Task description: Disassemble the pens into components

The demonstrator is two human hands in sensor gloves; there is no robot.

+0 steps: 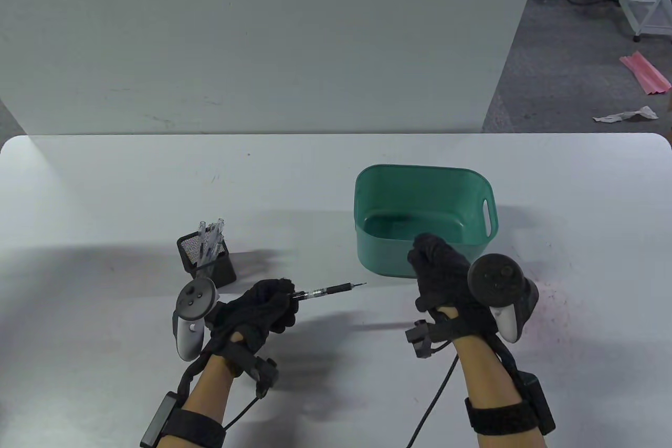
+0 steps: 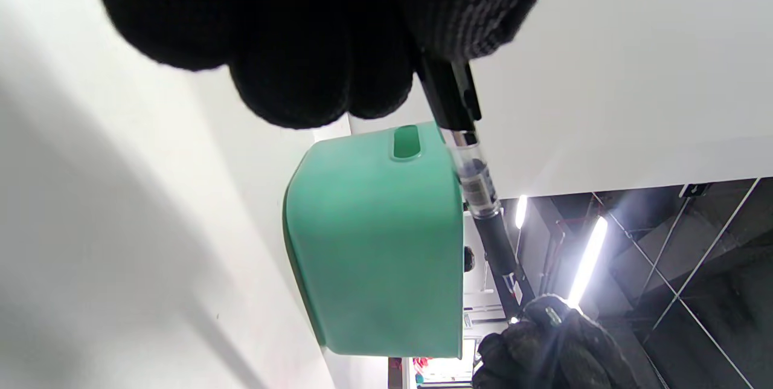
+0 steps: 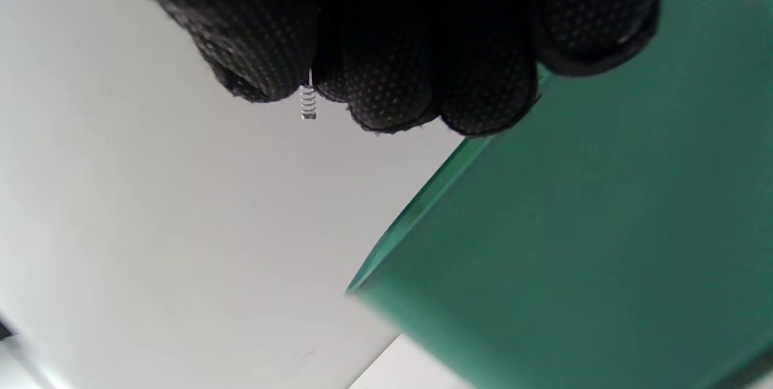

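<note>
I judge this pen roughly half stripped. My left hand grips the pen by its clicker end, fingers curled around the black rear part, holding it clear of the table just left of the green bin. The tip end looks bare: a thin point sticks out past the dark grip sleeve, so I take the nose cone to be off already. My right hand hovers at the bin's near wall, fingers bunched together, and the right wrist view shows a small spring pinched between them, hanging down. The bin's floor, as far as I can see, holds nothing yet.

Left to do, I reckon: drop the spring in the bin, pull the refill, separate the barrel pieces, then work through the pens standing in the black mesh cup, well left of the bin.

The pen lies nearly level, long axis running left to right, its tip pointing toward the bin.
</note>
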